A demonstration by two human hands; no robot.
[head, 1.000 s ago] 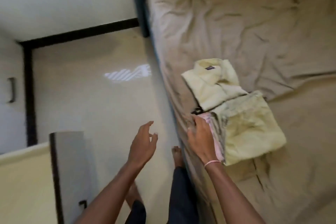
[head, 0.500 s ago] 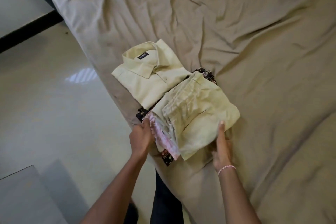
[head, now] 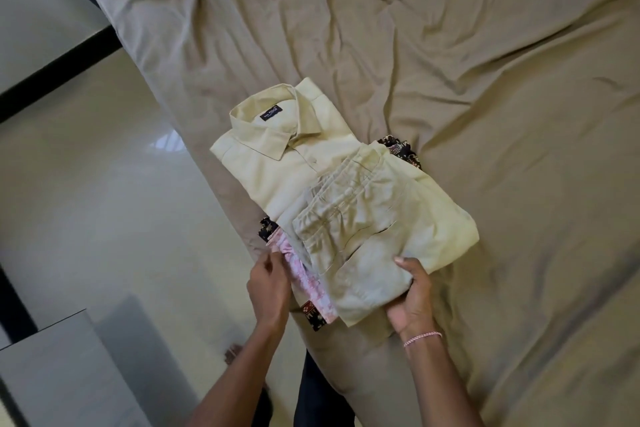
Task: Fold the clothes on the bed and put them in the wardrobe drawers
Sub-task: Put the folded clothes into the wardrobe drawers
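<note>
Two hands clasp the stack of folded clothes [head: 284, 170] at the beige-sheeted bed [head: 485, 80] edge: left hand [head: 268, 282] curled on its pink patterned layer [head: 304, 274], right hand [head: 412, 298] thumb over the pale yellow folded trousers [head: 381, 239]. Fingers should scoop beneath the dark printed bottom cloth [head: 313, 317], lifting level.

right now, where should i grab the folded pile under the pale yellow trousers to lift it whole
Probably at its two near corners, from the edge of the bed, fingers slid beneath the dark printed cloth and thumbs on the pale yellow folded trousers. The pink patterned cloth sticks out there, so clamp every layer.
</note>
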